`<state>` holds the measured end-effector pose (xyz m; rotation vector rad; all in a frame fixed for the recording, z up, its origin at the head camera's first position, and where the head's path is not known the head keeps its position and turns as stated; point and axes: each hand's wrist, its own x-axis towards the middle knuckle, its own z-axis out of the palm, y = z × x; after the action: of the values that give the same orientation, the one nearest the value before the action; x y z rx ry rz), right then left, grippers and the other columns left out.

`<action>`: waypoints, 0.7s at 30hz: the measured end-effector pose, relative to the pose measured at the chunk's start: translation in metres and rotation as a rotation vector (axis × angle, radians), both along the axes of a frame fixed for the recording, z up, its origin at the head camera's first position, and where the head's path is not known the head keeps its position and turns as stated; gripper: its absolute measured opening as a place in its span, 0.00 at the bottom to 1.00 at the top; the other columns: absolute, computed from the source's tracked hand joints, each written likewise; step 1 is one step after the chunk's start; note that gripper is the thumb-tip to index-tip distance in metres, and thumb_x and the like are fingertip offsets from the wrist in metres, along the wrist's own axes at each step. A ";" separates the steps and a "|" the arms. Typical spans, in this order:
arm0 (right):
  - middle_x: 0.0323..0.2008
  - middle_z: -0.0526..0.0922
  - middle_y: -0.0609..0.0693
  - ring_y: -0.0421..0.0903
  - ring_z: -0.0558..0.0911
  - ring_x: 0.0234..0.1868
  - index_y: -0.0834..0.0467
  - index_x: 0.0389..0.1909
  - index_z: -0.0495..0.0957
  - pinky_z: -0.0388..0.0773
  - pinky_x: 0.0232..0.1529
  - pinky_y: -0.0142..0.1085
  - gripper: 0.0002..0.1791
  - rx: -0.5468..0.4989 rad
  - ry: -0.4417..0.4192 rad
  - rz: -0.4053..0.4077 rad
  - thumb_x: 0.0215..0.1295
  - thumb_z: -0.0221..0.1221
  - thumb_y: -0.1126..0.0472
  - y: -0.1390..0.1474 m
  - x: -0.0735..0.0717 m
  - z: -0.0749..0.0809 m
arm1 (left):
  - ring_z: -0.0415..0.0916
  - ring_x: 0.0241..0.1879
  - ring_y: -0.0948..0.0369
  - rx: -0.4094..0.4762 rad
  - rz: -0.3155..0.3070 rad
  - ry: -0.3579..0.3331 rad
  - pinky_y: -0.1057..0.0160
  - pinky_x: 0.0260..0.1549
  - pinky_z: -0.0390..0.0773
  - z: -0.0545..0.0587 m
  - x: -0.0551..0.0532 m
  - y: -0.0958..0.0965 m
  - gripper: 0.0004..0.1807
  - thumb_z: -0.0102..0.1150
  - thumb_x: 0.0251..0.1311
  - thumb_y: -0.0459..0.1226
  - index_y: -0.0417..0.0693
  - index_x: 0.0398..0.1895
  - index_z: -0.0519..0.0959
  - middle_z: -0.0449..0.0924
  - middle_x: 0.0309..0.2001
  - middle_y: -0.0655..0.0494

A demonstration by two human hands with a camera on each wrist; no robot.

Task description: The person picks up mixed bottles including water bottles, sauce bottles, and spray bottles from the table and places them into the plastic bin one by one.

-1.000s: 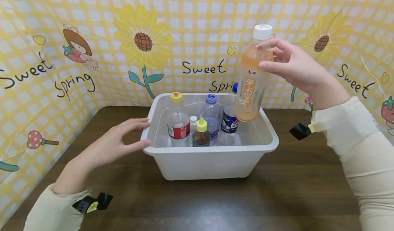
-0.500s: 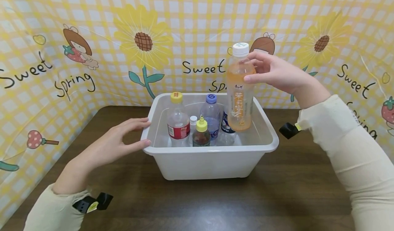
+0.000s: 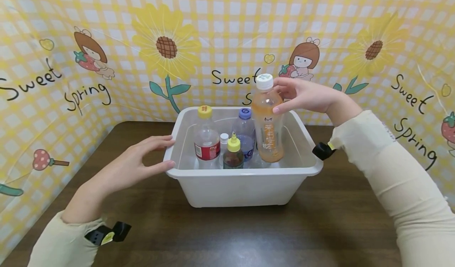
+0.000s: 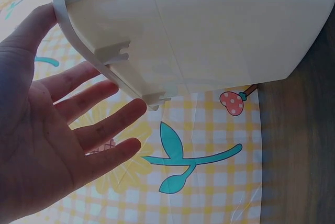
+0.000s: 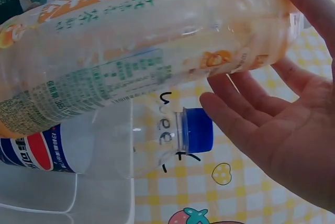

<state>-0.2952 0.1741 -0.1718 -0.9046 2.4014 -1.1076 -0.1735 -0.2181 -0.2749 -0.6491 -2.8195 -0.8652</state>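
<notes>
My right hand [image 3: 302, 95] grips the upper part of an orange-tinted drink bottle [image 3: 269, 132] with a white cap, thumb in front and fingers behind. The bottle's lower end is inside the white plastic tub [image 3: 234, 190], leaning slightly. Behind it, a Pepsi bottle [image 5: 104, 140] with a blue cap shows in the right wrist view; the held bottle mostly hides it in the head view. My left hand [image 3: 138, 164] rests with fingertips and thumb on the tub's left rim, its fingers nearly straight, as the left wrist view [image 4: 68, 114] confirms from below.
Inside the tub stand a red-labelled bottle with a yellow cap [image 3: 205, 113], a purple-capped clear bottle [image 3: 244, 132], a small white-capped bottle [image 3: 224, 138] and a dark squeeze bottle with a yellow nozzle [image 3: 233, 156]. A dark wooden table [image 3: 227, 235] lies beneath; patterned cloth [image 3: 117, 57] hangs around it.
My right hand has carried the orange-tinted bottle down and left, from above the tub's right side into it beside the other bottles. The left hand has stayed on the rim.
</notes>
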 end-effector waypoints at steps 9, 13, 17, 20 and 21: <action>0.66 0.66 0.53 0.50 0.65 0.68 0.55 0.68 0.56 0.67 0.62 0.43 0.40 0.045 -0.047 0.065 0.56 0.64 0.65 -0.003 -0.009 -0.012 | 0.68 0.61 0.51 -0.001 -0.002 0.001 0.43 0.57 0.69 -0.001 -0.001 0.000 0.33 0.61 0.57 0.50 0.48 0.64 0.68 0.65 0.67 0.51; 0.65 0.66 0.53 0.50 0.68 0.65 0.57 0.66 0.58 0.70 0.60 0.42 0.38 0.065 -0.062 0.071 0.55 0.65 0.65 -0.003 -0.010 -0.017 | 0.69 0.61 0.51 -0.003 -0.002 0.005 0.44 0.56 0.70 -0.001 -0.001 -0.001 0.33 0.61 0.57 0.50 0.48 0.64 0.67 0.65 0.66 0.51; 0.57 0.71 0.52 0.48 0.72 0.58 0.59 0.62 0.62 0.72 0.57 0.40 0.35 0.094 -0.056 0.092 0.54 0.66 0.65 -0.003 -0.010 -0.020 | 0.69 0.61 0.51 -0.004 -0.003 0.009 0.43 0.56 0.69 -0.002 -0.001 -0.001 0.33 0.61 0.57 0.50 0.48 0.64 0.67 0.65 0.66 0.51; 0.50 0.73 0.51 0.47 0.73 0.51 0.59 0.58 0.64 0.72 0.54 0.38 0.32 0.114 -0.061 0.106 0.53 0.67 0.64 -0.003 -0.009 -0.022 | 0.68 0.61 0.51 -0.001 -0.005 0.008 0.43 0.57 0.69 -0.002 -0.001 -0.001 0.33 0.61 0.57 0.50 0.48 0.64 0.68 0.65 0.66 0.51; 0.47 0.73 0.50 0.47 0.72 0.49 0.58 0.56 0.65 0.72 0.52 0.38 0.30 0.118 -0.067 0.111 0.53 0.67 0.63 -0.004 -0.009 -0.023 | 0.68 0.61 0.51 0.000 -0.005 0.008 0.43 0.57 0.69 -0.002 -0.001 -0.001 0.33 0.61 0.57 0.50 0.48 0.64 0.68 0.65 0.66 0.51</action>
<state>-0.3041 0.1705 -0.1947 -0.9336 2.3062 -0.9303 -0.1744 -0.2195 -0.2767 -0.6580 -2.8123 -0.8617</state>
